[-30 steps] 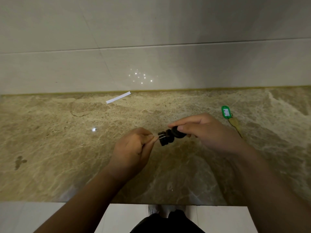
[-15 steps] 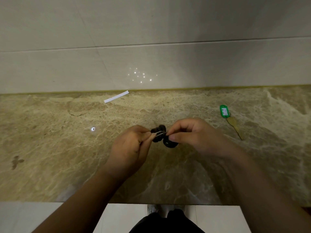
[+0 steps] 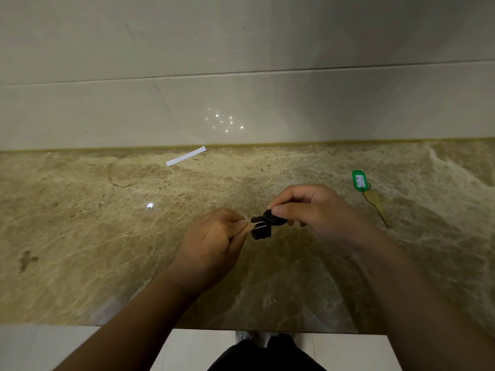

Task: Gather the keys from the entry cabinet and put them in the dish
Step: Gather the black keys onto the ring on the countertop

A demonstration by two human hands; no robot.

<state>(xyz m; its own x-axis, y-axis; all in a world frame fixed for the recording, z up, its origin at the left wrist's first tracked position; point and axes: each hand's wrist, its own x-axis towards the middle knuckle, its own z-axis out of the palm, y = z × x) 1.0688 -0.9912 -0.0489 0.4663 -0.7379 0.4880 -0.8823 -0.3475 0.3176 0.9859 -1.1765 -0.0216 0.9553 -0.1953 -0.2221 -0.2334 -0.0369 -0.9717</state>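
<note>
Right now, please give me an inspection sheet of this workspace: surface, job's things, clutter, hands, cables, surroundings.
Surface: marble countertop, beige, glossy, with a faint ring mark at the back left.
Job's things: black-headed keys held above the counter between both hands; green-tagged key lying flat at the right; no dish in view.
Clutter: white paper strip near the wall.
Hands: left hand pinches the metal ring; right hand has its grip on a black key head.
Cables: nothing seen.
Surroundings: pale tiled wall behind; shoes and floor below the edge.
</note>
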